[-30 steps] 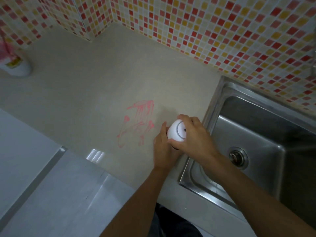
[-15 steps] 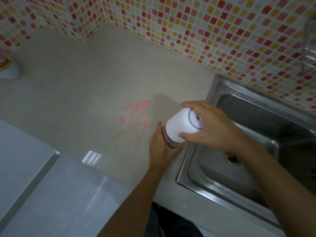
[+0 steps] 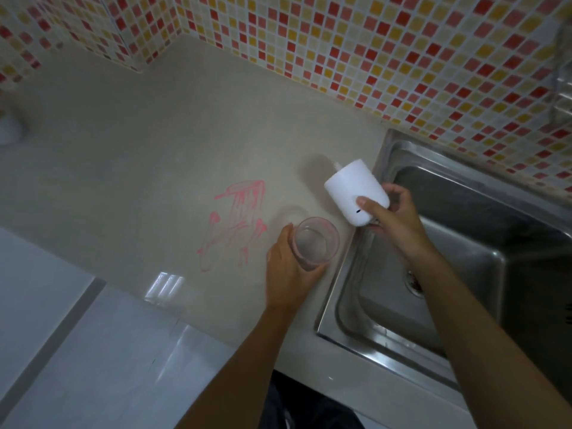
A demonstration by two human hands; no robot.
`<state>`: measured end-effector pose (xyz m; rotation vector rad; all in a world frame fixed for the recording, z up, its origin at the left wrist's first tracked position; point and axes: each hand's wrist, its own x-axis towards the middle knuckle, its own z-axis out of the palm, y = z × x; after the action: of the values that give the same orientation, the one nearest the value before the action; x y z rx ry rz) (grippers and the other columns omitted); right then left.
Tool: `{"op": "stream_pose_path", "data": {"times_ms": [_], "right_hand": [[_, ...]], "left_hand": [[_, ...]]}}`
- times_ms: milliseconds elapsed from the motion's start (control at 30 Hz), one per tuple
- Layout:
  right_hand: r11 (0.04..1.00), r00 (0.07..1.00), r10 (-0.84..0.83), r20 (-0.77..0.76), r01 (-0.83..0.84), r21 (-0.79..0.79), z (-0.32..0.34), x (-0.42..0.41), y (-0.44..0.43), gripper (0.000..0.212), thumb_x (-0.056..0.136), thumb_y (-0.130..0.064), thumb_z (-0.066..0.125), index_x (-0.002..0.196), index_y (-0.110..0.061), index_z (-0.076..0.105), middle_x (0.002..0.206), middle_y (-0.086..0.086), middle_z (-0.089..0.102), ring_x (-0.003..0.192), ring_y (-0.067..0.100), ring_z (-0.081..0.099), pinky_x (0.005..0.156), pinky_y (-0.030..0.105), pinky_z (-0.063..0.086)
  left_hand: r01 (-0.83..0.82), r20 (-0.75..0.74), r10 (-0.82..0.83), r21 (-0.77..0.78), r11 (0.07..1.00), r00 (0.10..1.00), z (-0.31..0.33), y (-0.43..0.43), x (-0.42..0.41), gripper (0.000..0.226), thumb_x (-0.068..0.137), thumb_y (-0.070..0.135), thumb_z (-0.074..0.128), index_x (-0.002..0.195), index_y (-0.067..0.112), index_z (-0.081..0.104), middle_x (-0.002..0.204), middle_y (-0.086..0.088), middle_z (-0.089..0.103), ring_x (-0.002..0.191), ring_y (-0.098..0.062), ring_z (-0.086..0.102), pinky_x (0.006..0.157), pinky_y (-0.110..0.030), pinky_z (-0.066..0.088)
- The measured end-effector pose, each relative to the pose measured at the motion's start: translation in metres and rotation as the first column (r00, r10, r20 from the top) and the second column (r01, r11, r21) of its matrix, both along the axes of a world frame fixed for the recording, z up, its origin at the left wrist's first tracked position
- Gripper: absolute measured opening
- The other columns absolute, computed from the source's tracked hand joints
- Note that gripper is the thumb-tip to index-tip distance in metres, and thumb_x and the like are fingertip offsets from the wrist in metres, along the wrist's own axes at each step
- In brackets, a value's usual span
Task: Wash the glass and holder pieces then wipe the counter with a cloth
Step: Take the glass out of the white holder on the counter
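Observation:
A clear glass (image 3: 314, 243) with a pinkish tint stands upright on the beige counter (image 3: 154, 156), just left of the sink. My left hand (image 3: 288, 267) is wrapped around its left side. My right hand (image 3: 396, 218) holds the white holder piece (image 3: 356, 190) tilted in the air, up and right of the glass, over the sink's left rim. The two pieces are apart. A pink smear (image 3: 235, 221) marks the counter to the left of the glass.
A steel sink (image 3: 464, 274) with a drain (image 3: 413, 281) fills the right side. Mosaic tile wall (image 3: 371, 51) runs behind the counter. A white object (image 3: 10, 128) sits at the far left edge. A grey surface (image 3: 93, 351) lies at the lower left.
My right hand has lifted the white holder off the glass and tilted it up toward the sink. The glass now stands uncovered in my left hand.

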<state>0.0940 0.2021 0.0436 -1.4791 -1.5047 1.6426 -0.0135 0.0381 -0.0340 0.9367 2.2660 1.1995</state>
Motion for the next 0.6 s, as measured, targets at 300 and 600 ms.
{"op": "stream_pose_path", "data": {"times_ms": [300,600], "right_hand": [[0.968,0.984,0.161,0.082,-0.173,0.179,-0.044,-0.009,-0.012,0.082,0.064,-0.022,0.086,0.129,-0.037,0.039,0.127,-0.008,0.055,0.113,0.008,0.057,0.091,0.034,0.053],[0.922,0.964,0.215,0.159,-0.254,0.293,-0.049,-0.015,-0.015,0.087,0.066,-0.025,0.087,0.137,-0.028,0.037,0.126,-0.014,0.057,0.114,0.001,0.055,0.089,0.008,0.042]], "left_hand": [[-0.001,-0.033,0.005,0.11,0.994,0.999,0.001,0.002,-0.003,0.072,0.06,0.045,0.083,0.118,0.027,0.046,0.11,0.013,0.056,0.101,-0.009,0.055,0.09,-0.02,0.04],[0.043,-0.03,-0.039,0.14,0.989,0.999,-0.002,0.002,-0.005,0.074,0.06,0.05,0.083,0.12,0.027,0.046,0.112,0.019,0.054,0.104,-0.011,0.058,0.092,-0.029,0.046]]}}
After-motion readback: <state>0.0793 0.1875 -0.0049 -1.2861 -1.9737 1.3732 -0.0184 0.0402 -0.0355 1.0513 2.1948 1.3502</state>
